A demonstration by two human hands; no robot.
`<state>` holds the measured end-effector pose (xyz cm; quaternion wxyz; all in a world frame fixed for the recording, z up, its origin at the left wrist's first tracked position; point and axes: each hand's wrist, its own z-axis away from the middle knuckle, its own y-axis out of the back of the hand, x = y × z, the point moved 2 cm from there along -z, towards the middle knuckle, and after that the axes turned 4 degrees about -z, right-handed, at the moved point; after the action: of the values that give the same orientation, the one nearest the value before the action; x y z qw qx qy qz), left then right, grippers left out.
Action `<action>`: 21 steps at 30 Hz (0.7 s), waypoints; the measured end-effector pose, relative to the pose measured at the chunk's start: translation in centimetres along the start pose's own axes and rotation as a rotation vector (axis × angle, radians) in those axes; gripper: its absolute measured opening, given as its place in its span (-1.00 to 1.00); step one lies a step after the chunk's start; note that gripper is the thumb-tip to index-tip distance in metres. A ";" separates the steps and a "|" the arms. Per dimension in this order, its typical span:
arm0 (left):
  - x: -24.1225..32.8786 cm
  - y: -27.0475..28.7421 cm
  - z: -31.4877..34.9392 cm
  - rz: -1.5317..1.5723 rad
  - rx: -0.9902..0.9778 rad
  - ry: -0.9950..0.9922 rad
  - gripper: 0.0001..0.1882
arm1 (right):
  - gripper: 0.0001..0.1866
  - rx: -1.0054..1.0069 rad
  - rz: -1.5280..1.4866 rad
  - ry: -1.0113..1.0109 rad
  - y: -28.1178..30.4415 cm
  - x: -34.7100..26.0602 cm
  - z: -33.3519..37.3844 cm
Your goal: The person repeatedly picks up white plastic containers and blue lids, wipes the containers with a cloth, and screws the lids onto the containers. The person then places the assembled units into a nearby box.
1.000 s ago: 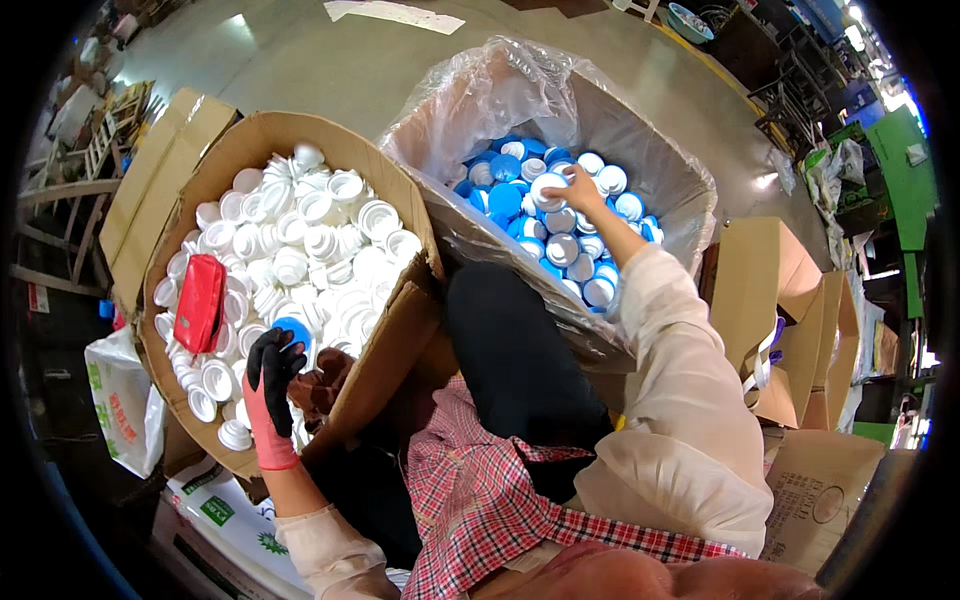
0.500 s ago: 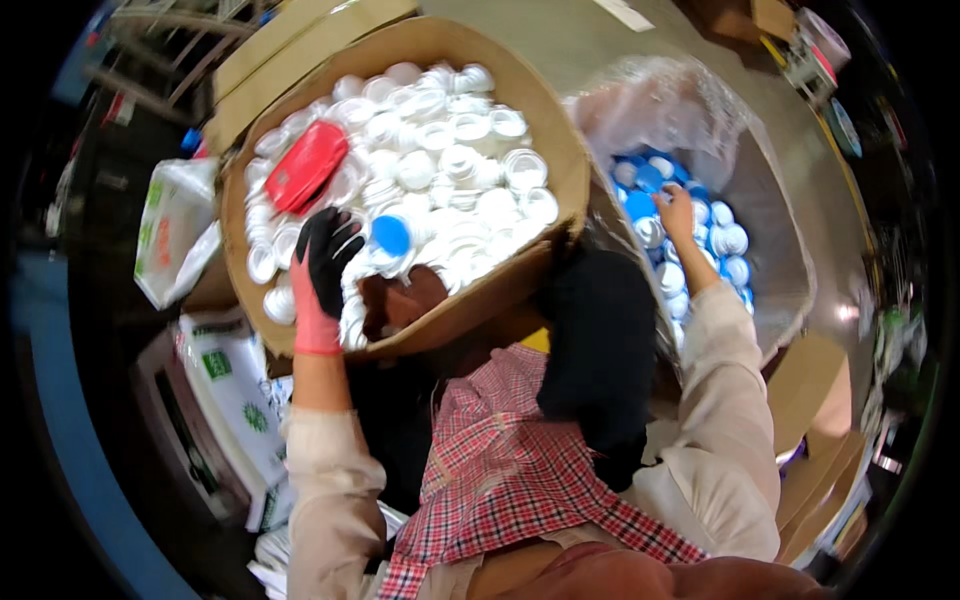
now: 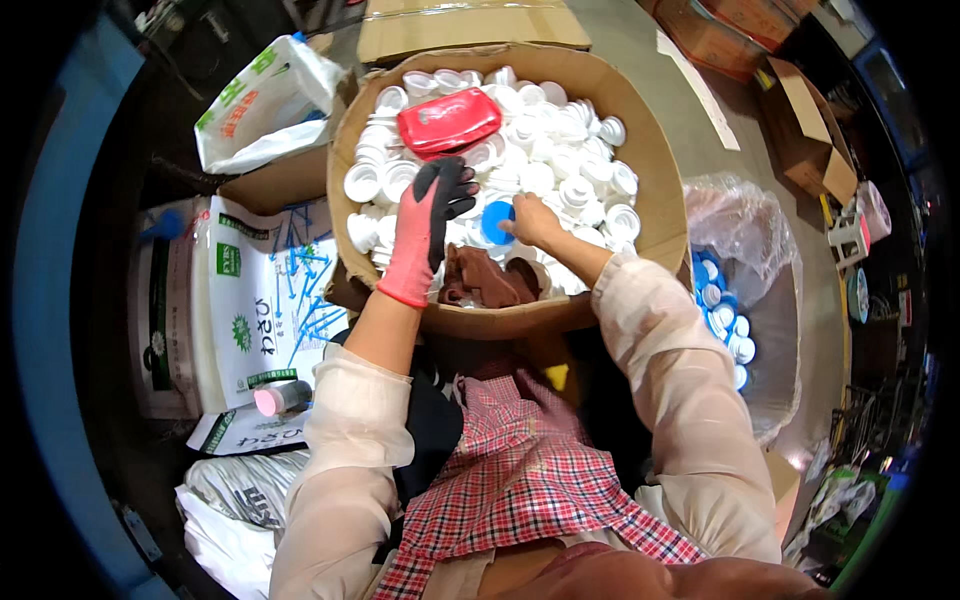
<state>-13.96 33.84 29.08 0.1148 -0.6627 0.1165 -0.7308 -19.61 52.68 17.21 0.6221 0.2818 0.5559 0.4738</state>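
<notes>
A large cardboard box (image 3: 655, 150) in front of me holds a heap of white plastic caps (image 3: 537, 178). My right hand (image 3: 540, 226) is in this box, thumb and fingers closed at the edge of a round blue cap (image 3: 496, 222) on the heap. My left hand (image 3: 441, 205), in a black and pink glove, hovers over the caps left of the blue one, its fingers apart and nothing in them. Just beyond it, a red zip pouch (image 3: 450, 120) lies on the caps. A crumpled brown cloth (image 3: 487, 277) lies at the box's near side.
At the right stands a second box (image 3: 782, 330) lined with clear plastic, with blue and white caps (image 3: 722, 310) inside. White printed bags (image 3: 270, 290) and a pink-capped bottle (image 3: 283, 398) lie at the left. A white carrier bag (image 3: 265, 105) stands far left, and a carton (image 3: 805, 130) far right.
My right hand has moved left from the box of blue caps to the blue cap among the white ones. The view has swung, and my left hand stays over the white caps.
</notes>
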 end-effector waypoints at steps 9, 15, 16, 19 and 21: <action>0.3 2.3 0.4 0.055 0.022 -0.009 -0.62 | -0.61 0.196 -0.214 0.225 -2.0 1.1 -0.3; -1.1 4.0 0.8 0.261 0.176 0.206 -0.38 | -0.64 0.345 -0.459 0.402 4.6 -3.5 1.9; -1.5 4.0 0.9 0.308 0.158 0.277 -0.19 | -0.67 0.316 -0.515 0.421 5.8 -4.6 2.5; -2.6 2.8 1.1 0.538 0.053 0.450 -0.13 | -0.64 0.331 -0.548 0.593 8.6 -8.3 5.9; -2.4 1.6 0.8 0.768 -0.169 0.335 -0.32 | -0.64 0.229 -0.462 0.790 9.3 -10.3 9.1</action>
<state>-12.89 33.05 26.40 0.3034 -0.4506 0.4313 -0.7203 -12.76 48.61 31.76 0.4169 0.0157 0.8471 0.3293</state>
